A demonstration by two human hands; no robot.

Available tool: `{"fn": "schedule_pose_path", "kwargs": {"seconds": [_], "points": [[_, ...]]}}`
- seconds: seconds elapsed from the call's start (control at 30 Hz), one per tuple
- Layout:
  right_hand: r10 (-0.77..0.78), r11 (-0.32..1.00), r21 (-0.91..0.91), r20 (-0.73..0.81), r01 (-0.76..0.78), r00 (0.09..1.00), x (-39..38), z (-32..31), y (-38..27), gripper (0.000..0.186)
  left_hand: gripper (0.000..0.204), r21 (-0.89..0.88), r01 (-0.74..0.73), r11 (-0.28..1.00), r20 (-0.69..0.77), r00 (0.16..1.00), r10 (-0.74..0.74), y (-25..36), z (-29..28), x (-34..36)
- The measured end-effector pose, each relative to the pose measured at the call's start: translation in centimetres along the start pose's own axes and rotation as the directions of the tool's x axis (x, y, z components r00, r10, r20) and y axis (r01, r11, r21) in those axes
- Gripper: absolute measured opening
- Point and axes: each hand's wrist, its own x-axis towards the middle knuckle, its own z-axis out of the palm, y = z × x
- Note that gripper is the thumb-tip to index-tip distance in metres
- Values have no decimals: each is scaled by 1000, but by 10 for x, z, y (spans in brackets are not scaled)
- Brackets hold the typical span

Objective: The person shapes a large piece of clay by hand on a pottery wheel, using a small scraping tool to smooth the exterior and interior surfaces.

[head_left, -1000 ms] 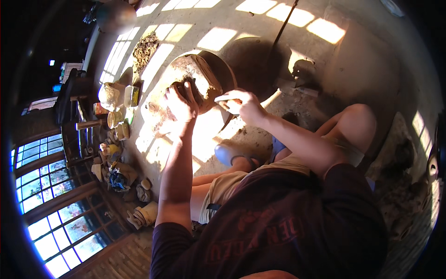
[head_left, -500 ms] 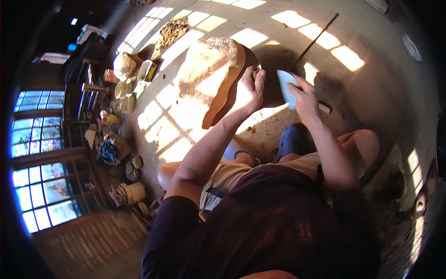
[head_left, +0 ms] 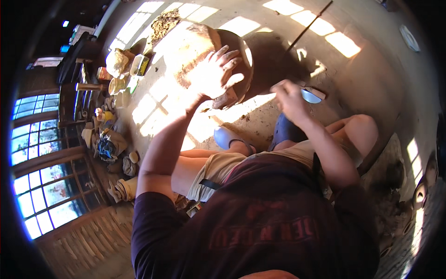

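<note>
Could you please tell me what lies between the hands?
Between left hand and right hand, the head view shows a round stand's edge, then shaded floor.

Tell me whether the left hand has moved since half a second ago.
Yes: the left hand has moved leftward, farther from the dark rod.

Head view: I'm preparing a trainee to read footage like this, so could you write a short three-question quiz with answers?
1. True or false: the left hand is spread open and overlaps the large tan block in this view.
2. Which is nearest the right hand?
A) the windows
B) the pale oval piece
C) the dark rod
3. Fill in the colour: the person's shoes are ____.

Key: 1. True; 2. B; 3. blue
</note>
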Motion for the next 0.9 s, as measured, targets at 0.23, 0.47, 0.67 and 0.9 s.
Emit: {"fn": "schedule_pose_path", "kwargs": {"seconds": [0.23, 0.47, 0.67, 0.9], "points": [[-342, 586, -607, 414, 536, 843, -17, 51, 24, 60, 35, -41, 3, 999, 222, 975, 6, 16, 1, 9], [-69, 490, -712, 544, 503, 836, 33, 68, 32, 67, 35, 100, 102, 990, 181, 976, -119, 9, 18, 3], [161, 983, -171, 594, -71, 788, 34, 82, 22, 64, 36, 109, 135, 985, 161, 975, -151, 11, 18, 13], [170, 958, 88, 597, -274, 784, 40, 89, 7, 52, 36, 118, 180, 977, 188, 962, -200, 0, 20, 28]]}}
